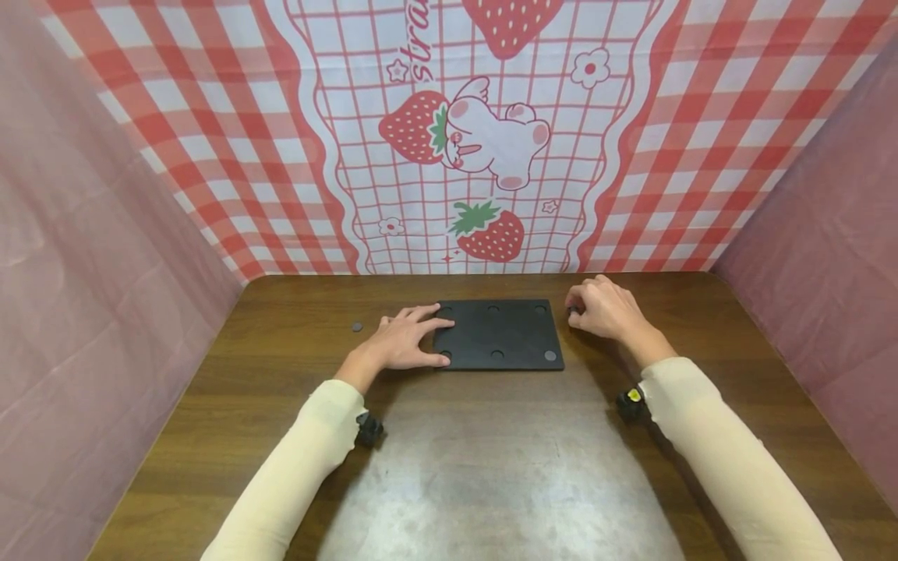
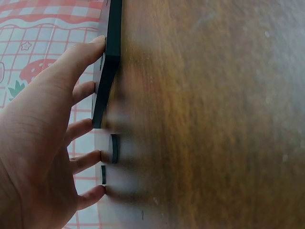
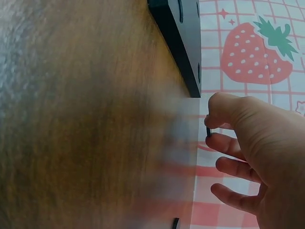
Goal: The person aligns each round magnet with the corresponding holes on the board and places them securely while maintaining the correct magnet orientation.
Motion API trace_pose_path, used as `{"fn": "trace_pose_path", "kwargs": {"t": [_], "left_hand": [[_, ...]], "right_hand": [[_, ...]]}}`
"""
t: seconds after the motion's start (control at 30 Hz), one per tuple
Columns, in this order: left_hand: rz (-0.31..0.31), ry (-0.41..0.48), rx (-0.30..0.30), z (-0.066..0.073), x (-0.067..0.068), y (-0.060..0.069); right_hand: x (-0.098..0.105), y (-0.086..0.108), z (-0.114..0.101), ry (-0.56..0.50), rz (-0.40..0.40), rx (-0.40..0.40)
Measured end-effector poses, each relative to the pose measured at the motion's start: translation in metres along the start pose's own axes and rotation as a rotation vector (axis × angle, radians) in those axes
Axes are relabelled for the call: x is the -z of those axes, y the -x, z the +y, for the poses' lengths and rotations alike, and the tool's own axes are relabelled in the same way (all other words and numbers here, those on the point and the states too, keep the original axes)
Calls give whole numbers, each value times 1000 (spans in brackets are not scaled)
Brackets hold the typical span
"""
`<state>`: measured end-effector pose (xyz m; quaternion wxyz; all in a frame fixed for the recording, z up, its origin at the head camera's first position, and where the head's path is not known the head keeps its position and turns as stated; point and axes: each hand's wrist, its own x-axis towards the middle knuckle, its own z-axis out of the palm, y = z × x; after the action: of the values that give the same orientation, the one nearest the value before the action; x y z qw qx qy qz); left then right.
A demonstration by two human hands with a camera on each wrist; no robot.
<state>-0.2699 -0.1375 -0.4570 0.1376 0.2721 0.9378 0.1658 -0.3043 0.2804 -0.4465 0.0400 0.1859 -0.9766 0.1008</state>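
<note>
A flat black board (image 1: pixel 498 335) with round recesses lies on the table; a grey disc (image 1: pixel 550 355) sits in its front right recess. The left hand (image 1: pixel 407 340) rests on the board's left end with fingers spread; in the left wrist view its thumb touches the board (image 2: pixel 113 43). Just right of the board, the right hand (image 1: pixel 605 308) pinches a small dark disc (image 1: pixel 571 311) between thumb and forefinger. The right wrist view shows that disc (image 3: pixel 208 130) edge-on in the right hand (image 3: pixel 257 143), off the board, its other fingers loosely bent.
A small dark disc (image 1: pixel 357 327) lies left of the left hand. In the left wrist view two discs, a nearer one (image 2: pixel 113 148) and a farther one (image 2: pixel 103 174), lie near the fingertips. Another dark piece (image 3: pixel 176 223) shows at the right wrist view's bottom edge. A patterned cloth (image 1: pixel 484 140) hangs behind.
</note>
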Motion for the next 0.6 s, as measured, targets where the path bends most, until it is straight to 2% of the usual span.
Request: {"fn": "trace_pose_path", "kwargs": {"t": [0.6], "left_hand": [[-7,19,16,0,0,-1]], "right_hand": [[-1,-3,-6,-60,-6,-48]]}}
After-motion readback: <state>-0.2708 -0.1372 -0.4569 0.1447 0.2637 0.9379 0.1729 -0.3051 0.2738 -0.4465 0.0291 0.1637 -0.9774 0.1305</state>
